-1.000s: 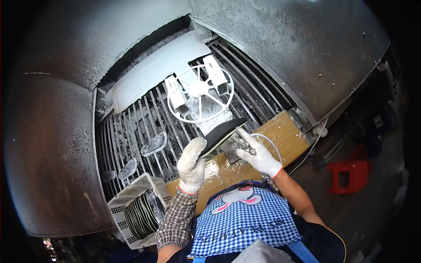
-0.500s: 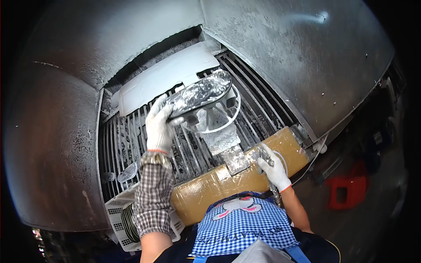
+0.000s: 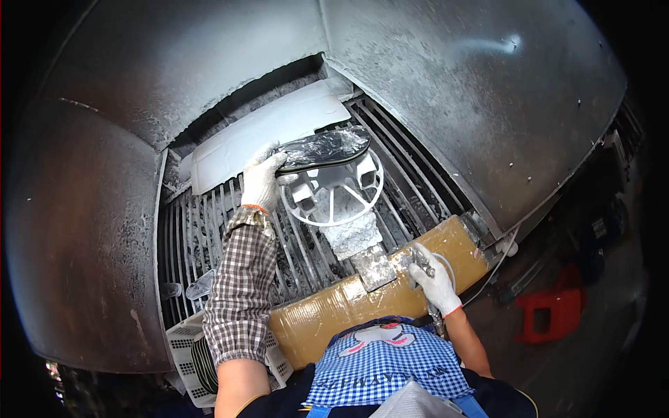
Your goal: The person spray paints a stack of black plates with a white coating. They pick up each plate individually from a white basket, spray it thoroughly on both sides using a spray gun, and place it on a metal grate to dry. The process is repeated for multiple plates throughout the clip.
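My left hand (image 3: 262,180), in a white knit glove, is closed on one end of a long black rounded piece (image 3: 324,149) wrapped in shiny clear film. This piece lies over a white spoked wheel-like stand (image 3: 332,209) with block-shaped holders; whether it rests on them I cannot tell. Below the stand is a crumpled silvery covering (image 3: 353,235), leading to a flat metal plate (image 3: 377,267). At the lower right my gloved right hand (image 3: 433,281) is closed around a metal spray gun (image 3: 422,263), with a hose hanging beneath it.
Metal booth walls (image 3: 446,104) surround a slatted grate (image 3: 293,244). A white sheet (image 3: 268,136) lies at its back. Brown taped padding (image 3: 313,313) runs along the front edge. A white basket (image 3: 185,334) with dark striped rings stands lower left; a red plastic object (image 3: 550,313) is at right.
The black piece has tilted flatter and shows less of its powdery glare. More of the white stand's spokes and holders is visible. My right hand stays nearly in place with the spray gun.
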{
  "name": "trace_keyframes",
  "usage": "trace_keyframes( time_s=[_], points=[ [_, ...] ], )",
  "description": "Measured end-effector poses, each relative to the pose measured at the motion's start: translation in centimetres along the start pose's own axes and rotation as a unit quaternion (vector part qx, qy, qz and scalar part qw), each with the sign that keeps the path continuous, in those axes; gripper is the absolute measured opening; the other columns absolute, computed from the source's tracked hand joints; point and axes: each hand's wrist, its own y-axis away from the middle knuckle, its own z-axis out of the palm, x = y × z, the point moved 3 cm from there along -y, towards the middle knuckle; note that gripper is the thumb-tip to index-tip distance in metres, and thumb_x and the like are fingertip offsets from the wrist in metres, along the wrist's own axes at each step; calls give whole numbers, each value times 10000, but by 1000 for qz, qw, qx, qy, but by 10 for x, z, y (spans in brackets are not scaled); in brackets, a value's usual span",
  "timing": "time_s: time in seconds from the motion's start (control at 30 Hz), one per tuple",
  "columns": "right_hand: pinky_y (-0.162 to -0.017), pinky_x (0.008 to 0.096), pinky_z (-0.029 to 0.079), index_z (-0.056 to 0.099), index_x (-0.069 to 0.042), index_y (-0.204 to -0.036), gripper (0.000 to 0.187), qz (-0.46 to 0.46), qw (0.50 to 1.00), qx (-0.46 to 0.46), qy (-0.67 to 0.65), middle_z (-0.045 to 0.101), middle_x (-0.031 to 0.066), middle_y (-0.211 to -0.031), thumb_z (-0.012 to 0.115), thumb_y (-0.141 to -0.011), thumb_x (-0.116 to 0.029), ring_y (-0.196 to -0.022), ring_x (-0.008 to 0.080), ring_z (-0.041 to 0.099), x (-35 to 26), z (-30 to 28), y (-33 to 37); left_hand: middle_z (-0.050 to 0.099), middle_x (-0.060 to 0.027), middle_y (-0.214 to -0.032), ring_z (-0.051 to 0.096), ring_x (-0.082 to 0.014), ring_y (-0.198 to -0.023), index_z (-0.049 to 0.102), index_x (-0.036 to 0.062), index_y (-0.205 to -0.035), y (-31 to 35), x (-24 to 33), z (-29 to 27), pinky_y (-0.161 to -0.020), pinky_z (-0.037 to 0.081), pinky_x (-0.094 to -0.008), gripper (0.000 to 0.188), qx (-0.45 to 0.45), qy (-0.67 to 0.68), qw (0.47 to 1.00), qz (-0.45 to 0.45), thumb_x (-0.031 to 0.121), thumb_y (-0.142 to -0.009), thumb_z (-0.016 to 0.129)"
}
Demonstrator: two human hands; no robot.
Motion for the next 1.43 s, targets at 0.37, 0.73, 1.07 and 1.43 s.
trace_keyframes(
  time_s=[0.37,0.73,1.07,1.43],
  points=[
    [-834,275,515,428,43,-1598,642,-24,1000,-8,18,649,62,-1128,652,-1040,-181,-942,114,611,-7,2,-3,757,-128,-912,599,-87,-530,594,-68,-1454,-13,-2,-20,-426,455,-230,617,86,-285,954,30,180,-916,763],
    [-1038,292,504,437,35,-1597,616,18,999,-14,-40,688,128,-1366,653,-1047,-141,-1218,151,643,-19,9,3,708,-55,-903,593,-104,-573,666,-10,-1351,-8,-15,-32,-481,479,-248,442,87,-233,968,23,279,-1019,715],
    [-942,265,534,447,47,-1587,618,-51,998,10,-28,717,102,-1322,671,-1057,-177,-1078,106,661,-40,-2,3,670,-80,-1093,652,-178,-870,553,12,-1438,106,-140,-58,-765,587,-334,452,233,56,963,-124,108,-1008,654],
    [-821,264,585,399,5,-1629,690,-153,977,-119,-86,740,166,-1284,708,-1040,-180,-909,105,715,-155,61,-33,682,-168,-1340,696,-300,-1144,548,11,-1452,127,-194,-4,-942,620,-471,477,35,315,940,-125,124,-994,621]
  ],
)
